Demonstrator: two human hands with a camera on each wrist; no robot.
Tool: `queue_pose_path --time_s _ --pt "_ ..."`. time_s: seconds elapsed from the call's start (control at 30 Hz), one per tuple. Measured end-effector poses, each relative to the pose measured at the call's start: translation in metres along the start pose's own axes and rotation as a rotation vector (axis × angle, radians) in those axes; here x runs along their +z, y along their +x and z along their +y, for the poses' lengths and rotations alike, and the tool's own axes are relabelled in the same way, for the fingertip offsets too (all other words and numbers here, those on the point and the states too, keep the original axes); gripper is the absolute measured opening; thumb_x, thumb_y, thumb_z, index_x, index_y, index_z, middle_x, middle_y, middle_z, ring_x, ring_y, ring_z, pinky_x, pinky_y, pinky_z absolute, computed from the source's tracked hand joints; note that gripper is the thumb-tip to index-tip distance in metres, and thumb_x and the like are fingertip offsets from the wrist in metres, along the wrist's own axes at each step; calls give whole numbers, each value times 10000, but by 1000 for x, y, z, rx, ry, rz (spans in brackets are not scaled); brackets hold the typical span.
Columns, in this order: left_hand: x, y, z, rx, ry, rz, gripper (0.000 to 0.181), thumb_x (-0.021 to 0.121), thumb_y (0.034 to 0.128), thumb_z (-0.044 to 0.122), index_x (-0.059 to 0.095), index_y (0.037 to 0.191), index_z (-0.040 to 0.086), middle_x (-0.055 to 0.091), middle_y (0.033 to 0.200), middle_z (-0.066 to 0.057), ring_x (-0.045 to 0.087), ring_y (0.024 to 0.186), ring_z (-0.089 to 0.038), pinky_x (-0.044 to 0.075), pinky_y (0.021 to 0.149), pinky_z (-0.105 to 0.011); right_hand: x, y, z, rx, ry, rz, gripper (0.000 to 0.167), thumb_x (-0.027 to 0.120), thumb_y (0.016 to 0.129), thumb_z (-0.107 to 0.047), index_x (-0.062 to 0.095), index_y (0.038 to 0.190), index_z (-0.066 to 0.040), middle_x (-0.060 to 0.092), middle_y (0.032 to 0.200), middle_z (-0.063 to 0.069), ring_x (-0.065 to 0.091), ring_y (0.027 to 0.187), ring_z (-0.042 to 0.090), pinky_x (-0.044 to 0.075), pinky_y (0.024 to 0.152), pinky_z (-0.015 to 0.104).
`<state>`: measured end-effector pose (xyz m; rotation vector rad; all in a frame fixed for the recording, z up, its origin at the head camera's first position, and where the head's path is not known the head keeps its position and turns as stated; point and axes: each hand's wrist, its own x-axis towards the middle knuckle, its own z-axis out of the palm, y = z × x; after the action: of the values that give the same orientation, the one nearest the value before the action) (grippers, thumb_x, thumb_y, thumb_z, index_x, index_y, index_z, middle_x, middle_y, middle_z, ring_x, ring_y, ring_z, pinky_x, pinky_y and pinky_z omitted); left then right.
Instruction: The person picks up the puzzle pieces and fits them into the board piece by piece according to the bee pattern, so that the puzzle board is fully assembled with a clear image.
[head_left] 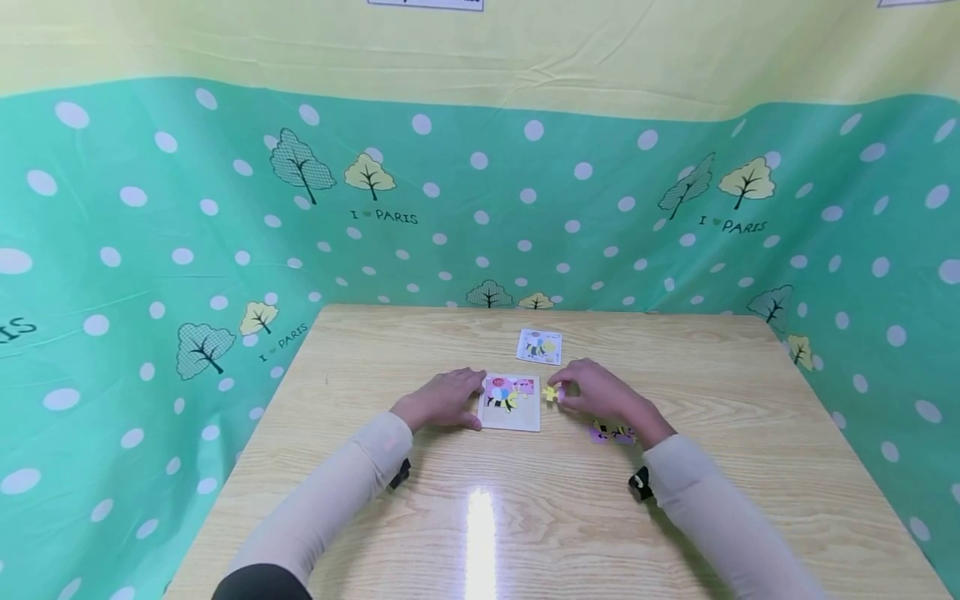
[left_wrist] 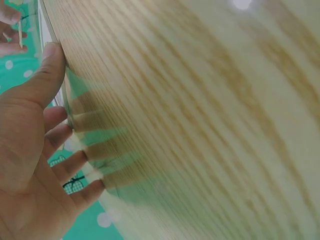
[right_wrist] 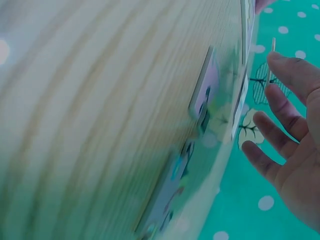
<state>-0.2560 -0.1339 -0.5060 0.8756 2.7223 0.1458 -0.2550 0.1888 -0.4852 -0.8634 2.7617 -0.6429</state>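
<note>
Right hand [head_left: 596, 390] is pinching a piece [head_left: 551, 392] near the tray [head_left: 528, 418], 3 o'clock side; left hand [head_left: 446, 397], loose-fingered, just touches the 9 o'clock edge.

1 yellow puzzle piece [head_left: 551, 393] between right fingers [right_wrist: 291, 71], just beside a flat, partly filled puzzle board [head_left: 510, 421]

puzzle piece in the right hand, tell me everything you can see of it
The puzzle piece is small, flat and thin, with a knobbed outline, mostly yellow with a purplish patch near the fingers. It looks like card or thin wood. The right hand pinches it; in the right wrist view it shows edge-on, clear of the table. It is just right of the puzzle board, not fitted in. Its printed details are too small to read.
</note>
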Motion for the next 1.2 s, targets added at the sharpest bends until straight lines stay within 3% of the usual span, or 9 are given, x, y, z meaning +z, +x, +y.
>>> queue_pose_path --time_s 0.33,0.77,0.97,1.07,1.2 --pt "-1 -1 0 4 -11 0 1029 725 845 609 294 1595 51 361 1650 -93 311 1544 -306 281 1278 -487 14 18 -17 -37 -34 -37 334 774 892 -188 744 1223 -169 733 1098 -34 628 1055 183 517 1040 445" --pt "-2 0 0 10 -23 1 1033 724 841 618 298 1593 52 357 1649 -112 318 1538 -331 291 1268 -516 22 31 -31 -27 -87 -89 296 746 901 -183 758 1197 -194 675 931 -76 537 862 99 498 858 318" --pt "-1 1 0 12 -11 6 1031 722 841 623 302 1592 55 366 1645 -107 331 1533 -323 303 1264 -512 24 34 -33 -20 -125 -87 288 740 907 -189 764 1193 -211 661 942 -66 512 869 114 475 821 303" --pt "-1 1 0 5 -16 4 1033 724 840 622 300 1593 56 363 1647 -104 325 1536 -322 301 1265 -512 25 37 -34 -25 -141 -87 267 742 904 -197 771 1169 -214 666 945 -70 525 874 110 495 855 321" --pt "0 1 -1 -2 -14 -2 1034 718 842 626 292 1598 63 345 1657 -98 314 1542 -315 290 1271 -502 27 39 -35 -29 -151 -95 236 748 905 -203 777 1139 -207 680 958 -64 549 883 102 471 1094 420"
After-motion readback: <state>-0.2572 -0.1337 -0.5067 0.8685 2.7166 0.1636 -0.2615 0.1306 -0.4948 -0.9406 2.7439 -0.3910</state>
